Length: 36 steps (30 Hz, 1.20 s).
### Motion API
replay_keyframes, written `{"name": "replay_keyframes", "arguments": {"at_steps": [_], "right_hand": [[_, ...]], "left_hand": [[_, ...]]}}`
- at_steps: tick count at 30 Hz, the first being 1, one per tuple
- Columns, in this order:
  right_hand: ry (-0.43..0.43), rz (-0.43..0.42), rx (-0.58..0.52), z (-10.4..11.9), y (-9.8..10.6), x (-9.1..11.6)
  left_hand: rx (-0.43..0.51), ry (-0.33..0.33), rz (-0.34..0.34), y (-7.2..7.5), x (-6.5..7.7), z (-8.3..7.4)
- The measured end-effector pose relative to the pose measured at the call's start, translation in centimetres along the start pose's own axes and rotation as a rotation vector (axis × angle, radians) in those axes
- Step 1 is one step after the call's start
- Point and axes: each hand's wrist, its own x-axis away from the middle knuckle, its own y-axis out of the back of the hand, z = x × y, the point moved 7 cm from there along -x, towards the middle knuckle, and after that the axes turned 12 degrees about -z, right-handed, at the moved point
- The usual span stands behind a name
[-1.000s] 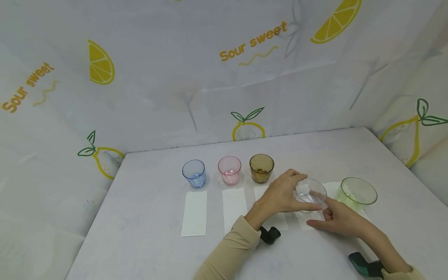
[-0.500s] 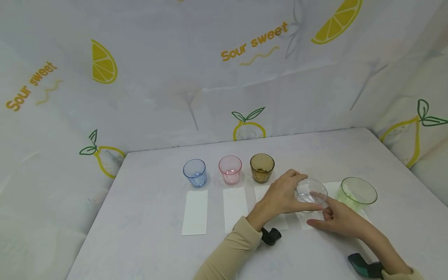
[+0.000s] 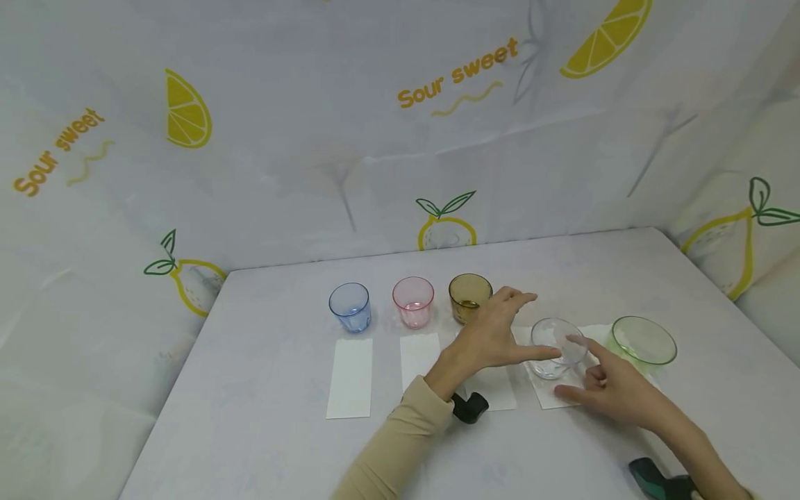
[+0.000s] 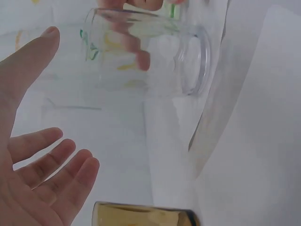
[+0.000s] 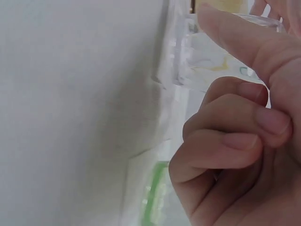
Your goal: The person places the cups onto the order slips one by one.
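Head view showed the left hand (image 3: 490, 333) had let go of the clear glass (image 3: 556, 347) it had cupped half a second earlier; its fingers were spread and relaxed beside the glass, near the amber glass (image 3: 469, 294). The right hand (image 3: 615, 392) stayed at the clear glass, forefinger touching its wall, other fingers curled and grasping nothing. The clear glass stood on a paper strip (image 3: 546, 396) on the table (image 3: 262, 430), just left of the green glass (image 3: 644, 342).
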Motion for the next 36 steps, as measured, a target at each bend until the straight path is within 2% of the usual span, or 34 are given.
{"name": "replay_keyframes", "arguments": {"at_steps": [7, 11, 16, 21, 27, 33, 36], "right_hand": [[0.064, -0.077, -0.027, 1.1, 1.6, -0.1], [0.102, -0.108, -0.052, 2.0, 2.5, -0.1], [0.109, -0.133, -0.073, 3.2, 3.2, -0.3], [0.142, -0.116, -0.131, 5.0, 3.3, -0.6], [0.159, -0.072, -0.157, 6.7, 2.6, -1.2], [0.18, -0.056, -0.17, 8.2, 1.9, -1.7], [0.17, -0.045, -0.163, 8.7, 1.6, -1.9]], "left_hand": [[0.018, 0.008, -0.022, 2.2, -0.6, 1.1], [-0.009, -0.02, -0.039, 3.2, -0.9, 1.8], [0.013, -0.029, -0.038, 4.2, -1.3, 3.0], [0.089, 0.005, -0.024, 5.0, -1.4, 4.6], [0.073, 0.011, -0.025, 5.6, -1.8, 6.1], [0.136, 0.064, -0.025, 6.1, -2.2, 7.5], [0.145, 0.065, -0.017, 6.2, -2.3, 8.0]]}}
